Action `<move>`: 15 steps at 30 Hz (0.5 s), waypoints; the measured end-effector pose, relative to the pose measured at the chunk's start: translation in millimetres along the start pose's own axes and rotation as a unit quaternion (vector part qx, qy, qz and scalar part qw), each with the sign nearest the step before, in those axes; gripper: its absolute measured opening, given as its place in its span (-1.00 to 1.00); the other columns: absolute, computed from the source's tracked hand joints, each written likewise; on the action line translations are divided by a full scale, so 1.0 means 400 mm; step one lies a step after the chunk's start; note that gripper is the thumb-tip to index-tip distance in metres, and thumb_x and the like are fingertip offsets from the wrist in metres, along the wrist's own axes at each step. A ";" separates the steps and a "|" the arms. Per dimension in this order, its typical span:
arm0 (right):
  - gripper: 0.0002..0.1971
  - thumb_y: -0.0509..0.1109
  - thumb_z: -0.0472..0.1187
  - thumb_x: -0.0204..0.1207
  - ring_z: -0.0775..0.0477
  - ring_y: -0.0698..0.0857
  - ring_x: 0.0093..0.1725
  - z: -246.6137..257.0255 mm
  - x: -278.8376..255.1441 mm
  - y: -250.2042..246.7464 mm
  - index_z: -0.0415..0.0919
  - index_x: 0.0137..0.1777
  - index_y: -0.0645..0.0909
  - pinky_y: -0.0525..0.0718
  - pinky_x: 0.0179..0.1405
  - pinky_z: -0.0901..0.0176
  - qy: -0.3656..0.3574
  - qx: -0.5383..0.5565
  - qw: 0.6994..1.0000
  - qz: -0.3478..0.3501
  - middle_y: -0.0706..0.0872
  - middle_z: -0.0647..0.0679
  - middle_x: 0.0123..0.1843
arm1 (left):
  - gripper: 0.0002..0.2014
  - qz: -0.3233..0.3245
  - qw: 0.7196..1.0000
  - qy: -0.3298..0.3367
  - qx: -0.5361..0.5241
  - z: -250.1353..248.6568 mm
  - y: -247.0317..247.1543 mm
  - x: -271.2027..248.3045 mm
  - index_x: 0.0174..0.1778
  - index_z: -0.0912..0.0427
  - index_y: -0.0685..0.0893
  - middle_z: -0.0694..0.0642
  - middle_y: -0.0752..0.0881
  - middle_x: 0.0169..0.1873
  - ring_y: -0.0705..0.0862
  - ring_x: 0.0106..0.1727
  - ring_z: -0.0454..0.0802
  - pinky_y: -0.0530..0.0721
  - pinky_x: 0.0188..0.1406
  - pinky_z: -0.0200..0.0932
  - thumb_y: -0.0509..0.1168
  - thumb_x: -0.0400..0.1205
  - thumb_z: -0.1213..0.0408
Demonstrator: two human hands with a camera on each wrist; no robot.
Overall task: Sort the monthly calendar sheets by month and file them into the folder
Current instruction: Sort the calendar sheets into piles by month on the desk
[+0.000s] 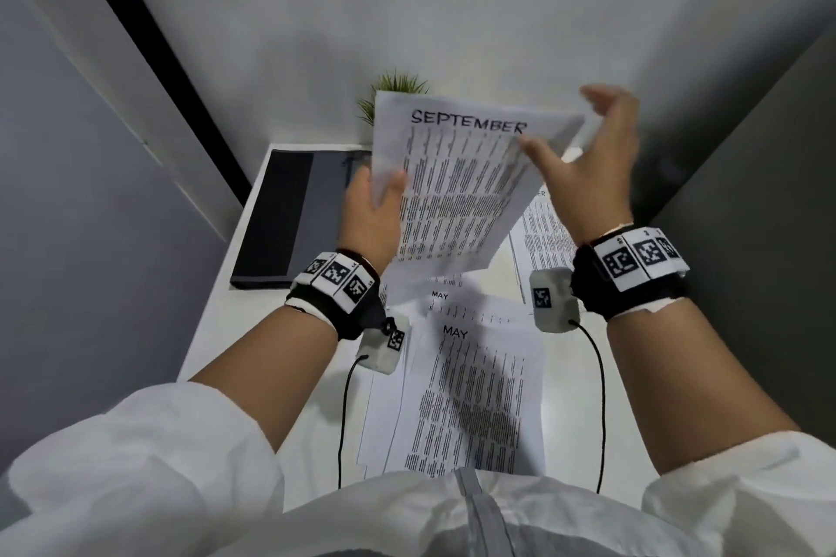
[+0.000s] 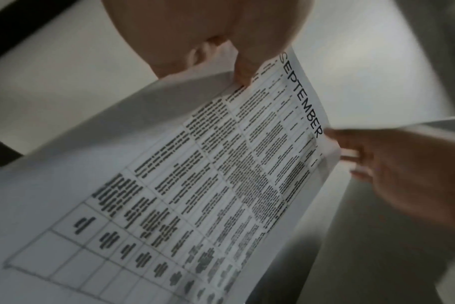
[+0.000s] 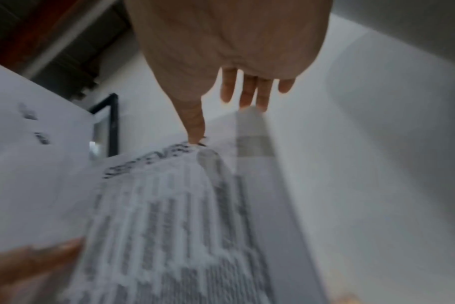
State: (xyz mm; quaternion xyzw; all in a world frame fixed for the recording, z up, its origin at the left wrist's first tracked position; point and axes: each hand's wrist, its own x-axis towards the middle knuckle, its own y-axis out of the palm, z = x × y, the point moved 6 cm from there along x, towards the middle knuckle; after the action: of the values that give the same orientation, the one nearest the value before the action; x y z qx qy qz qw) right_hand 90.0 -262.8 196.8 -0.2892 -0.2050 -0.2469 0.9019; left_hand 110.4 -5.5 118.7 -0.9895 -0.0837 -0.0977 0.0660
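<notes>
1. Grip: the left hand (image 1: 373, 213) pinches the left edge of a raised bundle of sheets, thumb on the printed face, with the September sheet (image 1: 457, 181) on top. The right hand (image 1: 592, 158) holds nothing; its fingers are spread and relaxed, and its thumb tip touches the sheet's upper right corner, where a back sheet fans away.
2. Location: the bundle is held in the air over the white table (image 1: 217, 330), tilted toward the person. How many sheets it holds cannot be told.
3. On the table: the May sheets (image 1: 475, 398) lie in a loose pile near the person's body; another sheet (image 1: 543, 235) lies to the right, its title mostly hidden. The dark folder (image 1: 289, 213) lies closed at the far left, apart from the piles. A small plant (image 1: 398, 84) stands behind the bundle.
4. Step in hand, as judged: separating the top sheet to read the month and assign it to a pile.
5. Advice: peel one sheet at the corner only, keep the left pinch firm so the bundle does not slip, and confirm the heading before placing.
6. Progress: sorting appears partway; nothing is filed yet.
</notes>
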 end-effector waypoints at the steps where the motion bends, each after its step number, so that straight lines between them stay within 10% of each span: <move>1: -0.23 0.63 0.09 0.28 0.15 0.44 0.36 -0.045 -0.005 -0.002 -0.05 0.41 0.33 0.36 0.40 0.27 0.057 0.030 0.998 0.002 0.45 0.07 0.34 | -0.98 -0.008 1.000 -0.003 -0.015 -0.003 -0.007 0.010 -0.03 -0.10 0.59 -0.31 0.77 -0.14 0.73 -0.11 -0.37 0.68 -0.20 -0.43 0.31 0.67 0.11; 5: -0.43 0.61 -0.14 0.37 0.01 0.70 0.23 -0.167 -0.061 0.091 -0.18 0.37 0.54 0.56 0.39 -0.01 0.264 0.210 0.926 0.169 0.74 0.02 0.20 | -0.89 0.009 0.997 -0.038 -0.064 0.006 0.019 0.021 0.07 -0.12 0.57 -0.12 0.76 0.05 0.73 0.10 -0.24 0.68 0.12 -0.22 0.31 0.67 0.16; 10: -0.74 0.53 -0.27 0.43 -0.04 0.77 0.10 -0.189 -0.061 0.128 -0.10 0.13 0.72 0.69 0.20 -0.01 0.256 0.289 0.917 0.097 0.82 -0.01 0.07 | -0.69 0.013 0.999 0.001 -0.043 0.025 0.070 0.003 0.30 -0.25 0.45 -0.17 0.70 0.12 0.66 0.19 -0.28 0.64 0.08 -0.41 0.27 0.64 0.04; 15: -0.72 0.51 -0.24 0.34 0.02 0.77 0.11 -0.270 -0.100 0.182 -0.02 0.06 0.74 0.70 0.07 0.16 0.277 0.302 0.907 0.099 0.82 0.03 0.08 | -0.37 0.037 0.998 -0.049 0.014 0.142 0.082 -0.004 0.52 0.09 0.30 0.12 0.65 0.31 0.63 0.35 0.03 0.61 0.36 0.14 0.19 0.61 -0.17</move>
State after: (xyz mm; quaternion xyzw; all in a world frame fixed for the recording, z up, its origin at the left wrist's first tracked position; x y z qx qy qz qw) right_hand 123.8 -265.3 65.0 0.0585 0.0182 -0.1529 0.9863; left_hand 125.2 -29.6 59.4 -0.9944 -0.0519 -0.0455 0.0795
